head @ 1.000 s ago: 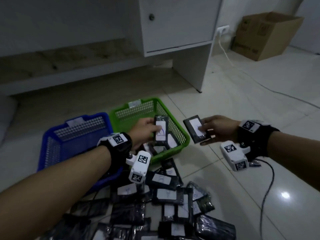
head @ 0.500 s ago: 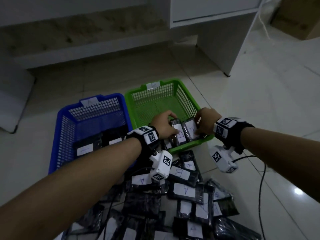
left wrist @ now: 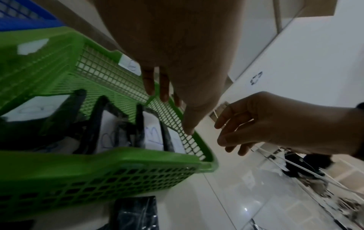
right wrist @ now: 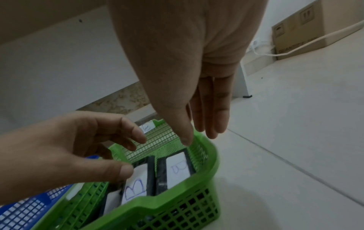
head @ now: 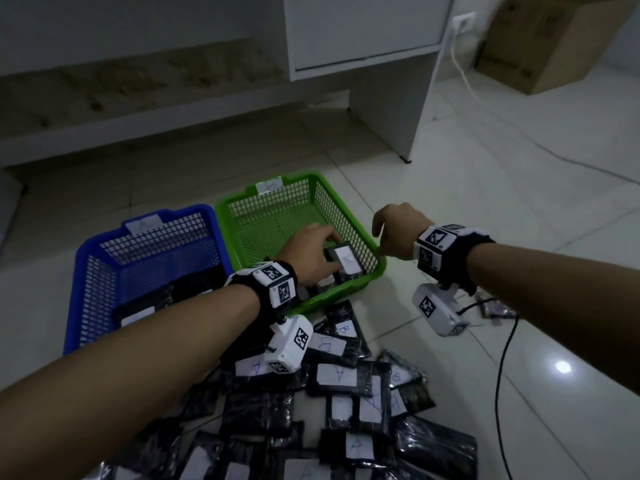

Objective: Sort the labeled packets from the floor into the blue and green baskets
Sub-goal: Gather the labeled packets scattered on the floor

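The green basket (head: 304,175) stands right of the blue basket (head: 173,213). Black packets with white B labels (head: 346,261) lie in the green basket's near right corner, and the right wrist view shows two of them (right wrist: 178,169) side by side. My left hand (head: 322,237) hovers over them with relaxed fingers, holding nothing; whether it touches them is unclear. My right hand (head: 381,233) hangs empty above the basket's right rim, fingers straight (right wrist: 212,133). Several labeled packets (head: 336,375) lie heaped on the floor in front of the baskets. Dark packets (head: 138,311) lie in the blue basket.
A white cabinet (head: 363,29) with a side panel (head: 415,116) stands behind the baskets. A cardboard box (head: 554,39) and a white cable (head: 467,81) from a wall socket are at the back right. A black cable (head: 502,375) runs over the tiles at my right.
Both hands have let go of the packets they carried into the green basket. The right hand has risen and drawn back to the right, empty. The left hand has opened over the packets.
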